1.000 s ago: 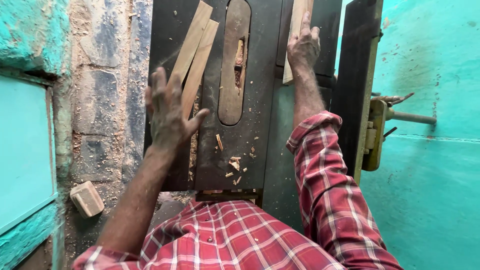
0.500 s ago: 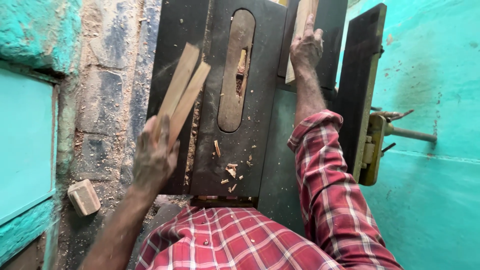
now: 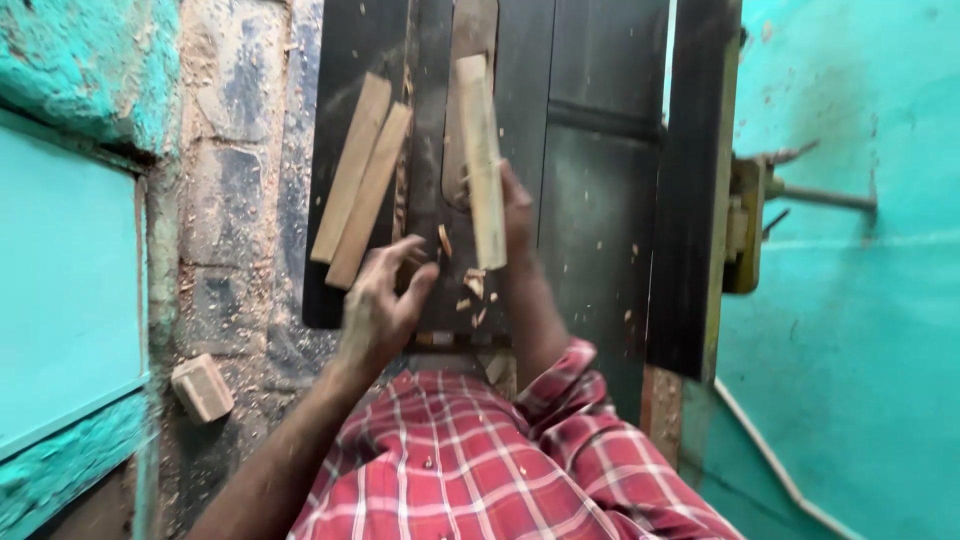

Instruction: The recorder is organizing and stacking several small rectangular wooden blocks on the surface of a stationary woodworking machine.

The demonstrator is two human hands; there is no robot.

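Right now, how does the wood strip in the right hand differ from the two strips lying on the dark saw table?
The held strip is gripped by the right hand and runs nearly straight along the saw table; the two loose strips lie side by side, slanted, near the table's left edge. The held strip is over the middle slot; the loose strips are untouched, the left hand open just below them. All are pale, long and thin.

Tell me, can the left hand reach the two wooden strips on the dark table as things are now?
Probably yes: the left hand hovers open just beside the near ends of the two wooden strips, and nothing lies between them.
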